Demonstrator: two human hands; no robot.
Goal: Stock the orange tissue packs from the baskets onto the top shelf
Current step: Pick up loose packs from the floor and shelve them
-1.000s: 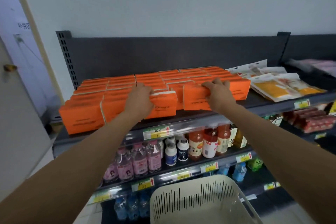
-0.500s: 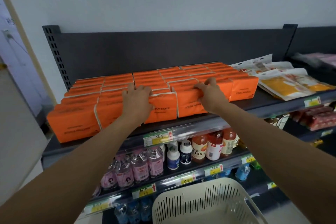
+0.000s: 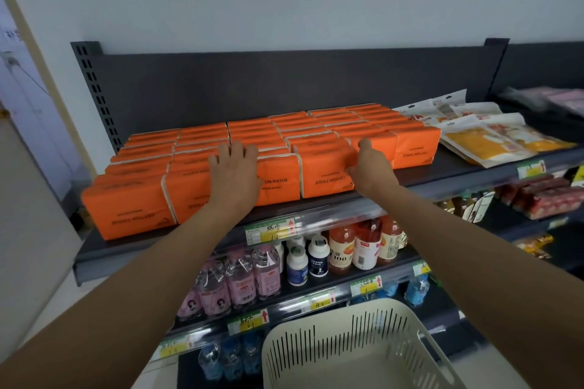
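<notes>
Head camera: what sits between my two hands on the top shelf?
In the head view, two front-row orange plastic-wrapped tissue packs stand side by side between the left hand and right hand.

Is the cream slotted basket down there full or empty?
Empty as far as visible: the cream slotted plastic basket shows bare inner walls; its near end is cropped.

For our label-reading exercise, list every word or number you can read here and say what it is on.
"COTTON TISSUE", upside down: orange tissue pack.
"TON TISSUE", upright: pack beside it, start covered by the left hand.
"100": orange drink bottle.
Too blurred to read: price tags, snack bags, other bottle labels.
</notes>
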